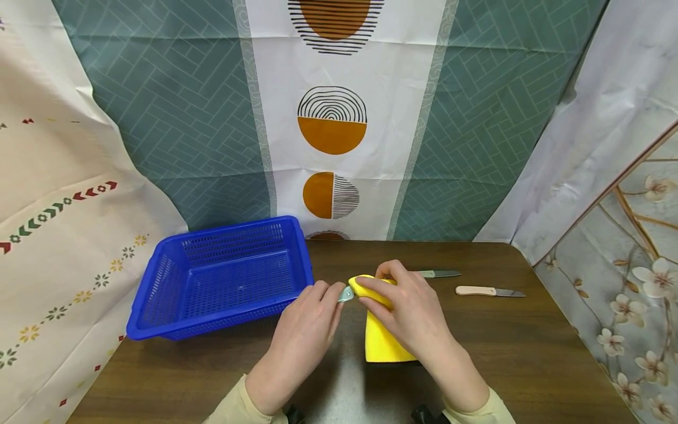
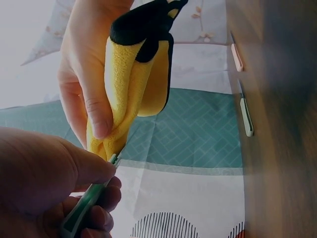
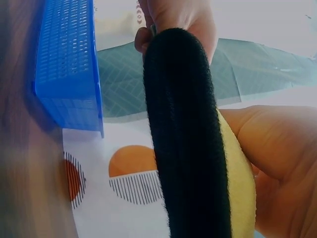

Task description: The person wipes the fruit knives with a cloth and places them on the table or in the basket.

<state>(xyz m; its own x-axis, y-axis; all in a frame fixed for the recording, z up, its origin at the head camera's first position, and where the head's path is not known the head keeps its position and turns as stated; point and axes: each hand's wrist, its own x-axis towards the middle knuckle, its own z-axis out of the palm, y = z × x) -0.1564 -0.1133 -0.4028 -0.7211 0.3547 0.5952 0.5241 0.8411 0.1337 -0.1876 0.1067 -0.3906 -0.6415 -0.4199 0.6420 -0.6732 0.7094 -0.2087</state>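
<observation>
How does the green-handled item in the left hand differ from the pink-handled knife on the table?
The green-handled item is gripped in the left hand; the pink-handled knife lies on the table. Beyond its handle, the item is hidden by the yellow cloth, while the knife's blade is bare. Both handles are slim.

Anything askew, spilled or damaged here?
Only the blue basket looks slightly askew: it sits angled to the back edge of the table. No spill or damage visible; whatever the yellow cloth covers can't be checked.
</observation>
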